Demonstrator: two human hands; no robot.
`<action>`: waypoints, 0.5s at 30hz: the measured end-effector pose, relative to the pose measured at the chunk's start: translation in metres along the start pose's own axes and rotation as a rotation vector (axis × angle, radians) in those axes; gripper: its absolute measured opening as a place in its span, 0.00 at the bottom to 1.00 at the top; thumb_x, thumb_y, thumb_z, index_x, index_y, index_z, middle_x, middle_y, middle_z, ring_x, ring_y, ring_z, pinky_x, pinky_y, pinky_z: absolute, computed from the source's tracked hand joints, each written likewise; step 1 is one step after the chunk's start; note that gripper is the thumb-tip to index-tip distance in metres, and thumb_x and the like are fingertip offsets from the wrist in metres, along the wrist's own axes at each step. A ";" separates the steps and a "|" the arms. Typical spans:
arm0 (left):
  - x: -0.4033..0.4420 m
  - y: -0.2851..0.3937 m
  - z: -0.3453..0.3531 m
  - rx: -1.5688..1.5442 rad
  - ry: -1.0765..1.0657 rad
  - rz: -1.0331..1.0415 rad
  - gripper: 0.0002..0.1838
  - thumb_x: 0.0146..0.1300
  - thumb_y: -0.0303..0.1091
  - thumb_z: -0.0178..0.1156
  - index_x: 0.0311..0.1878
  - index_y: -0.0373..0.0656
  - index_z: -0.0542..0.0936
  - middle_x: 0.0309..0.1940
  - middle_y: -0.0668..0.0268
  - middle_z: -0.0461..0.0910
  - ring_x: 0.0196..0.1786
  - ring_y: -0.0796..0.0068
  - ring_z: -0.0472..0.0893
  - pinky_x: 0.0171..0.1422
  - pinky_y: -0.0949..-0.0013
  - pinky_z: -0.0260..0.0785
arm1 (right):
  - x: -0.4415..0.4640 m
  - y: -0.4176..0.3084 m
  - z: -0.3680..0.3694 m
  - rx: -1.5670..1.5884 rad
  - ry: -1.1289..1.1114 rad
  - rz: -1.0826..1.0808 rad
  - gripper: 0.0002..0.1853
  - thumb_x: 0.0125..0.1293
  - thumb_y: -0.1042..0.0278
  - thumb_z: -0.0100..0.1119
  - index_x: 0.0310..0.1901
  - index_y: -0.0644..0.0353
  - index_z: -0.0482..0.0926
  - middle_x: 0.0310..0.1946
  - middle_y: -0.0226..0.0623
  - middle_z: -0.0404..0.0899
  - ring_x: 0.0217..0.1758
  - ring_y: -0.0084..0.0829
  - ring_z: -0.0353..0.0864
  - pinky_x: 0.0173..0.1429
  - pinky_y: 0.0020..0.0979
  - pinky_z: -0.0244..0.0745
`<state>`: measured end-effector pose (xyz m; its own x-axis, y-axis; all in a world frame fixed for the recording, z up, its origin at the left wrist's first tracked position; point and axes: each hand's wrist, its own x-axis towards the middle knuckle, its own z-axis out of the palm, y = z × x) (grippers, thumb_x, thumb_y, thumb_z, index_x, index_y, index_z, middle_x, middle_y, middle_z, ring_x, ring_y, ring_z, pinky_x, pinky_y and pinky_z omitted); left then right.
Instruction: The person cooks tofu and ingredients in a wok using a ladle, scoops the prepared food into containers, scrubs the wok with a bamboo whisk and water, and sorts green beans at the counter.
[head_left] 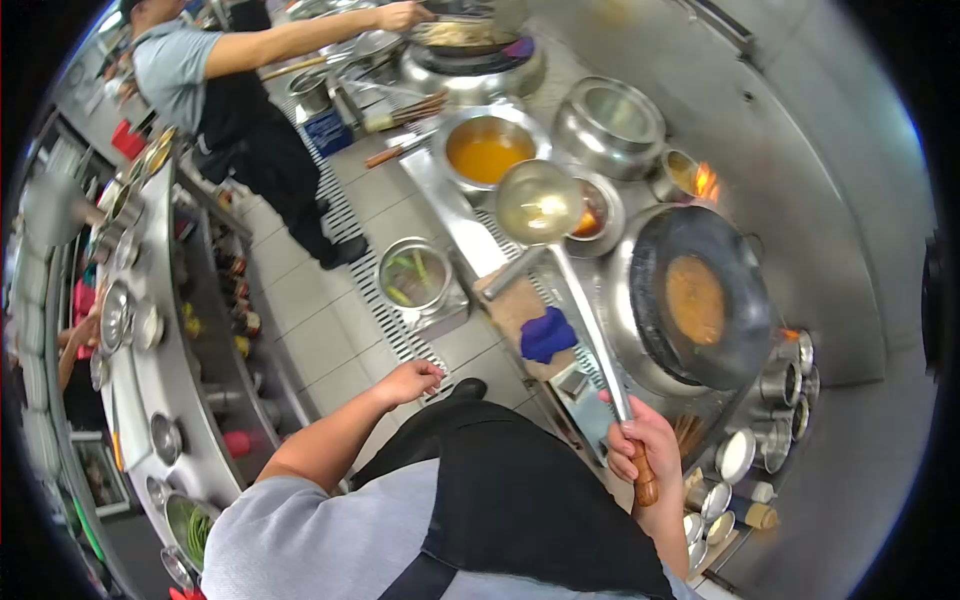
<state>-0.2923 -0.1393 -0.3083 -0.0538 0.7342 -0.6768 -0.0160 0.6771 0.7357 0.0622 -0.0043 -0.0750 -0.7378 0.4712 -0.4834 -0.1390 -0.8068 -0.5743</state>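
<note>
Along my right side runs the steel counter (447, 208), and on it sits the wok (745, 310), an orange-brown pool of liquid in its middle. Farther up stands the pot (541, 140) of orange liquid, its mouth uncovered. I have the ladle (588, 325) in the air over the counter, its bowl showing between pot and wok and hiding part of a small pan (613, 222) with dark red contents. The bowl glints pale yellow; I cannot tell whether that is liquid or bare metal, so I would treat it as loaded and hold it level.

My right hand (645, 445) is wrapped around the wooden grip, well back from the bowl. With that much shaft ahead, a slight wrist turn should swing the bowl widely, so I would steer from the forearm, slowly, and lift clear of each rim before crossing it. My left hand (412, 382) hangs off to the side, fingers loosely curled, nothing visible in it; I would keep it there, away from drips.

The purple cloth (547, 335) lies on the counter, left of the shaft in view, and I would not drag the ladle through it. Beyond the wok's upper rim burns a flame (706, 182), which I would steer wide of.
</note>
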 end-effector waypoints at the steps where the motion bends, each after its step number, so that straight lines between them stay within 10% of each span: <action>1: -0.004 -0.011 -0.006 -0.039 0.031 -0.032 0.13 0.65 0.35 0.57 0.49 0.40 0.77 0.36 0.69 0.81 0.37 0.80 0.78 0.43 0.73 0.70 | 0.018 -0.002 0.012 -0.042 -0.024 0.125 0.25 0.68 0.72 0.47 0.66 0.64 0.60 0.19 0.32 0.65 0.10 0.24 0.65 0.15 0.26 0.61; 13: -0.079 -0.163 -0.035 0.084 0.387 -0.273 0.16 0.59 0.36 0.60 0.46 0.36 0.79 0.31 0.60 0.82 0.33 0.72 0.82 0.41 0.69 0.74 | 0.294 0.142 0.007 -0.794 0.132 0.314 0.05 0.60 0.72 0.51 0.35 0.63 0.69 0.20 0.33 0.69 0.13 0.28 0.69 0.18 0.30 0.69; 15: -0.099 -0.191 -0.039 0.136 0.414 -0.341 0.16 0.58 0.37 0.60 0.46 0.36 0.80 0.30 0.59 0.83 0.33 0.71 0.82 0.41 0.68 0.74 | 0.305 0.151 0.002 -0.766 0.125 0.328 0.12 0.59 0.73 0.50 0.43 0.68 0.68 0.18 0.33 0.69 0.11 0.28 0.68 0.16 0.32 0.66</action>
<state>-0.3233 -0.3429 -0.3810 -0.4569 0.4092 -0.7899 0.0259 0.8937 0.4480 -0.1855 0.0171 -0.3081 -0.5776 0.3276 -0.7477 0.5898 -0.4659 -0.6596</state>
